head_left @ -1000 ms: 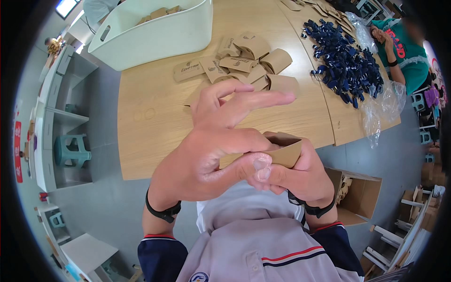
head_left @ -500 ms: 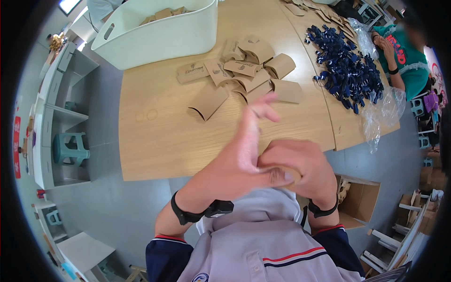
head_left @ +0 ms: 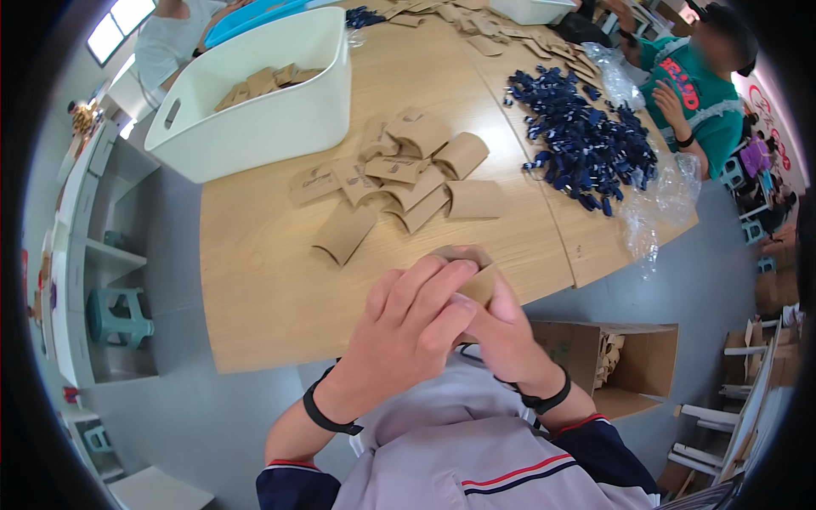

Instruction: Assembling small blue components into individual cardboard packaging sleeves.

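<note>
A brown kraft-paper pillow box (head_left: 480, 286) is held between my two hands just past the table's near edge, one open end showing. My left hand (head_left: 412, 319) bends its fingers over the box's top and open end. From the other side my right hand (head_left: 508, 331) grips it, with the thumb along the near face. Fingers cover most of the box. Beyond my hands, a loose pile of similar pillow boxes (head_left: 408, 183) lies on the wooden table (head_left: 280, 280).
A white plastic tub (head_left: 255, 115) holding more brown boxes stands at the far left. Dark blue small pieces (head_left: 586, 140) are heaped at right beside clear plastic bags (head_left: 650, 217). An open cardboard carton (head_left: 633, 370) sits low on my right. A person in green (head_left: 701, 93) is across the table.
My left hand has come down from its raised, spread pose and closed over the pillow box. The view has shifted, so the far side of the table shows more.
</note>
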The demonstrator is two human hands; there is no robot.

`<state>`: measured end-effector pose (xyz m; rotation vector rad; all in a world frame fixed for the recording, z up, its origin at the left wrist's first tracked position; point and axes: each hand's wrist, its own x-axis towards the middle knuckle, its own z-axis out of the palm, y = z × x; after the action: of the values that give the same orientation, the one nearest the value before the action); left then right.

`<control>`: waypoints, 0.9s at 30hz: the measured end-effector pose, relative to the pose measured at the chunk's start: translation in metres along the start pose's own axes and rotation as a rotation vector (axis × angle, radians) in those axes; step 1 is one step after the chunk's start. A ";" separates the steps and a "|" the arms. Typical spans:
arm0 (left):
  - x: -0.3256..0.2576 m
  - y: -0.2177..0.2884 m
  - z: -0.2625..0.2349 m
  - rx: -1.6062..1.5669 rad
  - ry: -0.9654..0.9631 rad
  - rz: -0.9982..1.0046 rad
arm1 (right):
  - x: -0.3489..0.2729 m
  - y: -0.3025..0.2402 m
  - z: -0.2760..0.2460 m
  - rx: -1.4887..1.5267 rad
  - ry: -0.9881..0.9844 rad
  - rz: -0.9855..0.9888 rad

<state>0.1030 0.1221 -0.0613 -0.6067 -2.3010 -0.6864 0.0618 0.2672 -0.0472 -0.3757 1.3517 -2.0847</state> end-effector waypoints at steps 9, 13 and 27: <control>0.004 -0.007 -0.016 -0.334 -0.235 -0.186 | -0.005 -0.009 -0.008 -0.366 0.083 -0.195; 0.008 -0.011 -0.032 -0.562 -0.538 -0.320 | -0.011 -0.044 -0.021 -0.743 -0.008 -0.036; 0.041 -0.001 -0.021 -0.869 -0.075 -0.880 | 0.004 -0.032 -0.023 -1.505 0.058 -1.123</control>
<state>0.0840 0.1183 -0.0191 0.0970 -2.2021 -2.1468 0.0354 0.2905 -0.0285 -2.0144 2.9618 -1.1340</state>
